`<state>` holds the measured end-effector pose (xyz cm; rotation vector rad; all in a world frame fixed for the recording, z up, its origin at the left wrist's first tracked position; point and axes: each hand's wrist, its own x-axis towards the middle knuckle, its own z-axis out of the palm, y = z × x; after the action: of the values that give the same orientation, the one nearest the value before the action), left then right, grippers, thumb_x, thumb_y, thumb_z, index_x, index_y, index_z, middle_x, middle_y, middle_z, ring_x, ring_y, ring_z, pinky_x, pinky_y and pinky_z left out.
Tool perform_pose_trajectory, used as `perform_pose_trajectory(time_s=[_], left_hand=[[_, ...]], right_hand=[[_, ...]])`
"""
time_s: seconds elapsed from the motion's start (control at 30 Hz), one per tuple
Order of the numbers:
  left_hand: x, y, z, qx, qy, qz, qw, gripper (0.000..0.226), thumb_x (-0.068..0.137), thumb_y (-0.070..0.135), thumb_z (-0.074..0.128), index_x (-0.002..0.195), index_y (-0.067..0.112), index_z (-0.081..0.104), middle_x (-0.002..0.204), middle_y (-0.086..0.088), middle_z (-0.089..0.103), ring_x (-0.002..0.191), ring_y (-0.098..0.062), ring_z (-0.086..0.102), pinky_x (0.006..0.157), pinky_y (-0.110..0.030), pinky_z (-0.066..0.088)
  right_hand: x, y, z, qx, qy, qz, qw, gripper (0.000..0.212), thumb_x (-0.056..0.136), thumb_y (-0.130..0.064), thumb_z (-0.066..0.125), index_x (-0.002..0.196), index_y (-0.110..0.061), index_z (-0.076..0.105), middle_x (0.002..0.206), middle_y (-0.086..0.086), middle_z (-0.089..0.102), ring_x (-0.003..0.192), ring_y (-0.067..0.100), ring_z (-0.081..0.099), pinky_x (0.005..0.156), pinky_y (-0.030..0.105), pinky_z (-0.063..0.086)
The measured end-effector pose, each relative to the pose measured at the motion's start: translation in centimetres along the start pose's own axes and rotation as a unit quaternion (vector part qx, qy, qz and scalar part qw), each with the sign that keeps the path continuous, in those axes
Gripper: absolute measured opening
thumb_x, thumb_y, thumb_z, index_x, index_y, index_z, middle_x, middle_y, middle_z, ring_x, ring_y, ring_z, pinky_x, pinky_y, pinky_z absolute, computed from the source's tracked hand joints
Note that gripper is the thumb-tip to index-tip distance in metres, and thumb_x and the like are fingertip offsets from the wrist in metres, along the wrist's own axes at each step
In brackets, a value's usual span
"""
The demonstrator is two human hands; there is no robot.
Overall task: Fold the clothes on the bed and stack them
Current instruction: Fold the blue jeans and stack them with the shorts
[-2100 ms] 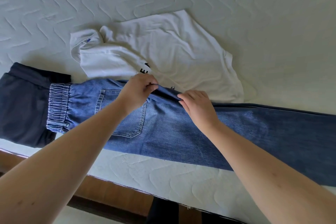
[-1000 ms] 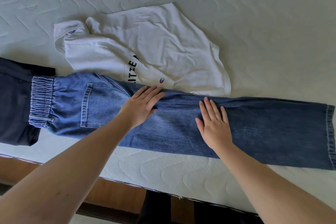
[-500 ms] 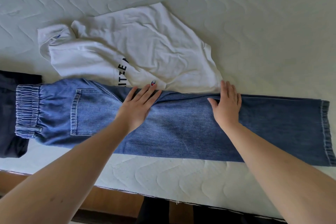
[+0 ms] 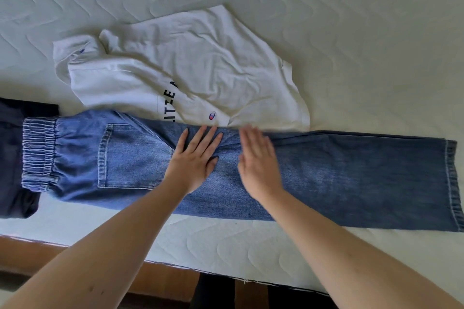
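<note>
Blue jeans (image 4: 339, 178) lie folded lengthwise across the near part of the bed, elastic waistband at the left, hem at the right. My left hand (image 4: 195, 158) rests flat on them just right of the back pocket, fingers spread. My right hand (image 4: 258, 160) lies flat on the denim close beside it, slightly blurred, holding nothing. A crumpled white T-shirt (image 4: 200, 68) with black lettering lies just beyond the jeans, its lower edge touching them. A dark navy garment (image 4: 10, 158) sits at the left edge, partly under the waistband.
The quilted white mattress (image 4: 351, 32) stretches far and right beyond the clothes. Its near edge (image 4: 226, 251) runs along the bottom, with the wooden bed frame (image 4: 30, 251) and dark floor below it.
My right hand has slid left along the jeans, from the far edge of the leg to close beside my left hand. The left hand has stayed flat in place.
</note>
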<state>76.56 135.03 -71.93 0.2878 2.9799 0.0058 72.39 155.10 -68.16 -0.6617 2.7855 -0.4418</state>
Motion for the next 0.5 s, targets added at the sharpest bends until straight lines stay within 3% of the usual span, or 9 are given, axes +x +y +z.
perform_pose_trajectory(time_s=[0.13, 0.23, 0.3, 0.5], left_hand=[[-0.8, -0.9, 0.1, -0.012, 0.001, -0.006, 1.0, 0.064, 0.1, 0.045, 0.026, 0.157, 0.018, 0.011, 0.164, 0.004, 0.005, 0.15, -0.015, 0.007, 0.122, -0.043, 0.009], [-2.1, -2.2, 0.3, -0.004, -0.013, -0.028, 1.0, 0.064, 0.101, 0.047, 0.021, 0.157, 0.017, 0.009, 0.164, 0.003, 0.004, 0.15, -0.015, 0.006, 0.122, -0.039, 0.005], [-3.2, -3.0, 0.3, 0.003, -0.027, -0.034, 0.999, 0.065, 0.101, 0.049, 0.018, 0.157, 0.019, 0.007, 0.164, 0.002, 0.002, 0.15, -0.016, 0.003, 0.122, -0.039, 0.003], [-4.3, -3.1, -0.7, 0.018, -0.059, -0.049, 0.997, 0.064, 0.1, 0.05, 0.017, 0.156, 0.02, 0.014, 0.164, -0.002, 0.007, 0.15, -0.021, 0.008, 0.121, -0.044, 0.008]], right_hand=[[0.8, -1.6, 2.1, -0.024, -0.068, -0.01, 0.997, 0.058, 0.104, -0.036, 0.02, 0.157, -0.016, 0.007, 0.164, -0.002, -0.001, 0.15, 0.012, -0.003, 0.123, 0.035, -0.001], [0.6, 2.7, 1.7, -0.093, -0.1, -0.004, 0.991, 0.063, 0.103, -0.052, 0.001, 0.155, -0.019, -0.011, 0.162, -0.003, -0.018, 0.148, 0.011, -0.019, 0.12, 0.036, -0.012], [0.3, 6.6, 0.7, -0.12, -0.105, 0.034, 0.987, 0.068, 0.099, -0.059, -0.008, 0.153, -0.018, -0.018, 0.16, -0.001, -0.026, 0.147, 0.014, -0.023, 0.12, 0.038, -0.011], [-1.4, 14.1, -2.6, -0.133, -0.106, 0.149, 0.974, 0.076, 0.094, -0.063, -0.007, 0.155, -0.017, -0.013, 0.163, 0.0, -0.012, 0.15, 0.013, -0.008, 0.122, 0.038, -0.003]])
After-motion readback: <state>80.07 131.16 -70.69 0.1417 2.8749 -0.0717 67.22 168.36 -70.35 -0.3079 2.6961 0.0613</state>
